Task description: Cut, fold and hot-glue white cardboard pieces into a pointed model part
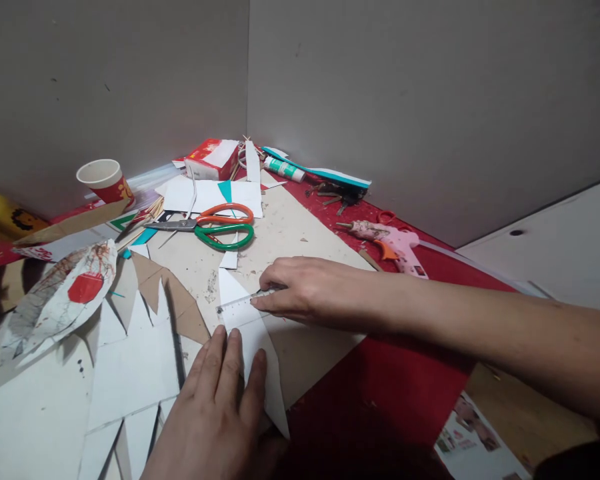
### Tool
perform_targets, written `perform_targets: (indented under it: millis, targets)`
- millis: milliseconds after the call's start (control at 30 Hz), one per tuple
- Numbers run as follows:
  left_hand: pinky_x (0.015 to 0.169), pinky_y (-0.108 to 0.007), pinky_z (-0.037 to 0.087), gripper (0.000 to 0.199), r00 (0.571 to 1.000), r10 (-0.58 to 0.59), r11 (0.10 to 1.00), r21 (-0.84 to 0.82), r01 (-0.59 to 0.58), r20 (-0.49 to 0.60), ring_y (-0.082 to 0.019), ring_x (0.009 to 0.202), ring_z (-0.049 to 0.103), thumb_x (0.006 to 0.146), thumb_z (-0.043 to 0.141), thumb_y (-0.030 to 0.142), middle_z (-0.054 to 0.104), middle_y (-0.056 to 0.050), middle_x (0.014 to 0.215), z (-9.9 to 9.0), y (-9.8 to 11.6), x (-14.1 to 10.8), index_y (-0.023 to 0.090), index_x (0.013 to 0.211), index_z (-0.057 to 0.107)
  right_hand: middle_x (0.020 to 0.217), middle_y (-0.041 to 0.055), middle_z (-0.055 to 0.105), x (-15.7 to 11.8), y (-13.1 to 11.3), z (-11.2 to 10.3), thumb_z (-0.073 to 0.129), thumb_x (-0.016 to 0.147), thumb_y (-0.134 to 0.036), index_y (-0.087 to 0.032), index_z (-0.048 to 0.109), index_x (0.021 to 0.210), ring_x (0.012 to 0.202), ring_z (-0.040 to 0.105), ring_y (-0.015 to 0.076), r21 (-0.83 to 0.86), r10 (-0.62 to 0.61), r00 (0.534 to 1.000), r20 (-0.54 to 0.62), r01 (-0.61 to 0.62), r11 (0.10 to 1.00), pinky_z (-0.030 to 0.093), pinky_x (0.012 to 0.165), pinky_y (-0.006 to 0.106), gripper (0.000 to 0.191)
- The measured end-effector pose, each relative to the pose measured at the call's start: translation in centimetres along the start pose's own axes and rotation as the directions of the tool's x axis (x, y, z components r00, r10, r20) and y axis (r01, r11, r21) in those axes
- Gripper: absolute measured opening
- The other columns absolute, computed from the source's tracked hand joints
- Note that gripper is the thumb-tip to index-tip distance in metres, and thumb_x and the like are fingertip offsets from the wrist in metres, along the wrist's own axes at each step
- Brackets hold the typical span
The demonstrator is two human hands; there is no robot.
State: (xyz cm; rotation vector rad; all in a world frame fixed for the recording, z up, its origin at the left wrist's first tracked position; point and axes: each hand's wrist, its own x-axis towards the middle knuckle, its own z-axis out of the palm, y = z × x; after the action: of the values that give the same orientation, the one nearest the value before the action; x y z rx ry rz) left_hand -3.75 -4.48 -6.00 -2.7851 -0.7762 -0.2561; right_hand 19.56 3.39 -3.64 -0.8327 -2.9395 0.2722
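Note:
A narrow white piece of paper or card [253, 340] lies on a beige board [300, 230]. My left hand [220, 387] rests flat on its near part, fingers stretched out and slightly apart. From the right, my right hand [300, 290] reaches over the board with its thumb and fingers closed on a clear ruler [237, 307]. The ruler lies across the white piece, and a thin line runs just below it. Beyond the hands are scissors [205, 225] with one orange and one green handle. Spiky white cutouts [135, 360] lie left of my left hand.
A pink glue gun [387, 243] lies at the right on the red table covering [340, 407]. Toward the wall corner are a red box [213, 159], a glue stick [285, 169] and keys [337, 193]. A paper cup [105, 181] stands at the left.

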Motion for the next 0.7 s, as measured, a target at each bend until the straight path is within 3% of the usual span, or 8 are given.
perform_targets:
  millis: [133,300,500,700]
  targets:
    - [0.077,-0.048,0.059,0.076,0.999,-0.018,1.0,-0.023,0.019,0.041,-0.045,0.109,0.061,0.062,0.074,0.053,0.064,-0.029,0.119,0.47,-0.02,-0.46,0.009,0.123,0.057,0.104,0.0104,0.063,-0.28,0.26,0.02,0.043,0.098,-0.02,-0.016,0.066,0.106,0.096,0.054,0.0203,0.07,0.013,1.0,0.005,-0.013,0.997,0.043,0.081,0.032,0.025]
    - [0.084,-0.046,0.056,0.074,0.995,-0.039,0.997,-0.055,0.044,0.096,-0.044,0.119,0.055,0.07,0.07,0.05,0.049,-0.032,0.136,0.46,-0.43,-0.78,0.013,0.13,0.049,0.105,0.0102,0.064,-0.54,0.52,-0.08,0.046,0.096,-0.018,-0.014,0.066,0.1,0.099,0.054,0.0204,0.121,0.016,1.0,0.003,-0.016,0.993,0.043,0.085,0.031,0.021]
    - [0.086,-0.046,0.056,0.075,0.993,-0.035,0.995,-0.088,0.045,0.113,-0.045,0.126,0.048,0.071,0.067,0.053,0.051,-0.029,0.136,0.43,-0.73,-0.8,0.015,0.132,0.047,0.1,0.009,0.066,-0.56,0.49,-0.56,0.05,0.094,-0.016,-0.014,0.064,0.092,0.096,0.055,0.0201,0.104,0.031,0.998,0.048,-0.036,0.994,0.044,0.082,0.031,0.015]
    - [0.082,-0.046,0.058,0.073,0.996,-0.012,0.997,-0.077,0.02,0.093,-0.045,0.12,0.053,0.069,0.068,0.054,0.054,-0.031,0.132,0.23,-0.81,-0.35,0.011,0.127,0.053,0.097,0.0074,0.065,-0.98,0.45,-0.63,0.046,0.096,-0.016,-0.015,0.062,0.088,0.094,0.054,0.0186,0.087,0.044,0.998,0.043,-0.048,0.995,0.043,0.08,0.03,0.018]
